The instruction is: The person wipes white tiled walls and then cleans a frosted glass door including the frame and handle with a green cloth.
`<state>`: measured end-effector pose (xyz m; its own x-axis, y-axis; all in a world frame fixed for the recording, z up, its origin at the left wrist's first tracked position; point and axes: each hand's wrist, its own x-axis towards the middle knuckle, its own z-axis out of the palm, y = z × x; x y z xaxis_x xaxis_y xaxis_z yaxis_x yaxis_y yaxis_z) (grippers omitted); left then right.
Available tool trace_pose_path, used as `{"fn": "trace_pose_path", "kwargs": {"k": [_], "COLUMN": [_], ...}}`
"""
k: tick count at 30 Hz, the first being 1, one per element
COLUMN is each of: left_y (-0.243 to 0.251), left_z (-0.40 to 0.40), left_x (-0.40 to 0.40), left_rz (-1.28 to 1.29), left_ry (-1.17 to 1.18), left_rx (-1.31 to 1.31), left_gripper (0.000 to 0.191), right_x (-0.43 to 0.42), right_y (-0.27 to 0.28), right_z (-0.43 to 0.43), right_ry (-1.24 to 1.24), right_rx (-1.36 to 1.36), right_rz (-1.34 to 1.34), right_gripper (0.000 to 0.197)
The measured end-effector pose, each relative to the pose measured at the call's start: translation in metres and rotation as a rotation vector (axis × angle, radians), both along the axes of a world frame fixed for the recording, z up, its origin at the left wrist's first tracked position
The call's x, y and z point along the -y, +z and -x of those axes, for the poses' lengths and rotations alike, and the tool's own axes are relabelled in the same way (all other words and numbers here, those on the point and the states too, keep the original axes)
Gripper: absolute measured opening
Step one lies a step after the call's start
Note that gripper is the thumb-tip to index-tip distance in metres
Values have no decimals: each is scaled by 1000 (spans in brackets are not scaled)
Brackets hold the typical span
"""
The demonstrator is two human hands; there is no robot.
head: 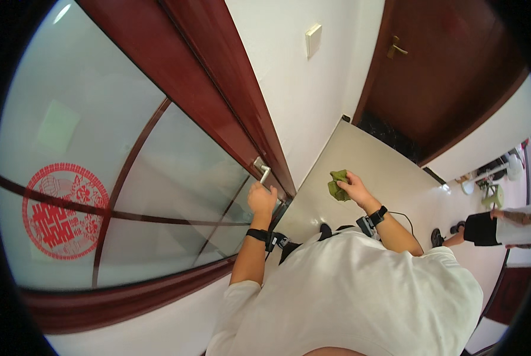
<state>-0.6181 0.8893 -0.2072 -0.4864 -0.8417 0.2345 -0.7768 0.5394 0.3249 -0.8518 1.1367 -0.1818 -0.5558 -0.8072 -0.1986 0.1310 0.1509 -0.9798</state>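
My left hand [262, 199] is at the lower end of a silver lever handle [264, 171], its fingers curled around it and the thumb raised beside it. The handle sits on the dark red wooden frame of a glazed door [194, 84]. Frosted glass panes [172, 155] fill this door, divided by thin brown bars, and a round red paper-cut decoration [65, 211] is on the glass at the left. In my right hand [359, 191], a crumpled olive-green cloth [338, 186] is pinched between thumb and fingers, held out over the floor.
A white wall with a switch plate [313, 41] adjoins the door frame. Beyond the pale tiled floor [323, 155] stands a closed brown door [439, 66] with a brass-coloured handle [396, 48]. Another person [481, 229] stands at right, near a green stool [493, 196].
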Motion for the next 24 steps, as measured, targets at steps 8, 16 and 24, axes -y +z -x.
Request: {"fn": "trace_pose_path", "kwargs": {"k": [8,16,24], "left_y": [0,137,350], "left_z": [-19,-83,-174], "left_x": [-16,-46,-27], "left_rz": [-77,392,1124], "left_ry": [10,-233,96], "left_rx": [-200,-340,-238], "left_gripper": [57,57,59], "right_x": [21,91,166], "right_y": [41,266,467], "right_z": [18,23,-37], "right_ry": [83,134,76], "right_rx": [291,-436,-1117], "right_rz": [131,807,1246], "right_gripper": [37,38,42]}}
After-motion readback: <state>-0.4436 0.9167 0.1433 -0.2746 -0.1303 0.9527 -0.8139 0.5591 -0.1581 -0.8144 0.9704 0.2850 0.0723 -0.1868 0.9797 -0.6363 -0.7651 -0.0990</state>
